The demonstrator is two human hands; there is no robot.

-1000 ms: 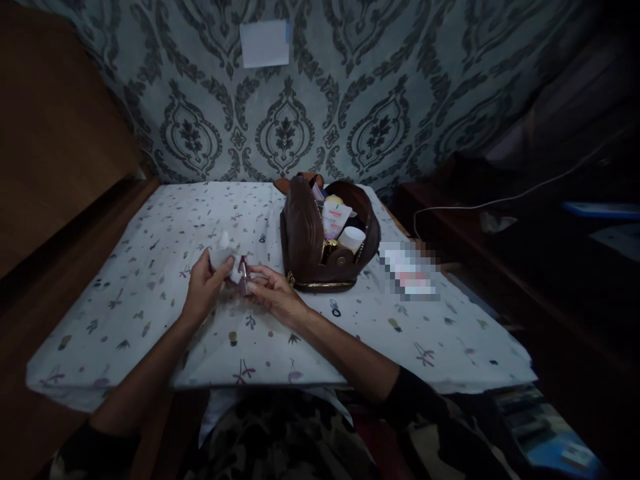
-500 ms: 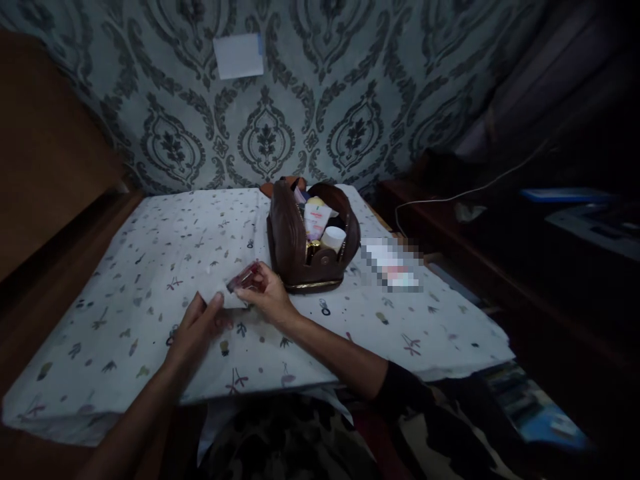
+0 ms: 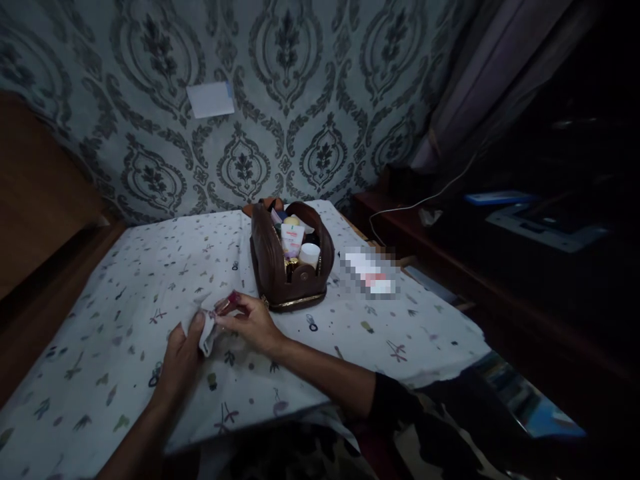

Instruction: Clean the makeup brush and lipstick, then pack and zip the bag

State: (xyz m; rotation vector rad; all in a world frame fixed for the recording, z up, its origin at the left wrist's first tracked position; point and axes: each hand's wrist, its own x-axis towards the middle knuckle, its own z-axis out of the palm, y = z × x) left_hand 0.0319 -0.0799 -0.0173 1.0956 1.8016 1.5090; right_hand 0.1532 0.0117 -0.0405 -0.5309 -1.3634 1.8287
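Observation:
My left hand [image 3: 184, 353] is closed on a white cloth [image 3: 207, 339], pinched between thumb and fingers above the table. Beside it, my right hand [image 3: 256, 328] grips a small, shiny dark red container [image 3: 229, 302], whose exact kind is unclear. The container's near end meets the cloth, and my right fingers cover part of it. Just behind my right hand stands an open brown leather bag [image 3: 295, 295]. Inside the bag are a white tube [image 3: 291, 240], a jar with a white lid [image 3: 309, 253] and other small items.
A white patterned cloth covers the table [image 3: 125, 280]. Right of the bag lies a blurred-out item [image 3: 370, 272]. A white cable [image 3: 420, 208] runs over the dark furniture at right. A wooden panel [image 3: 40, 200] borders the left, and the patterned wall [image 3: 280, 133] rises behind.
My left hand now holds the white cloth up against the red container; earlier its fingers were lower and more apart. The view has shifted, so the bag appears further left and lower.

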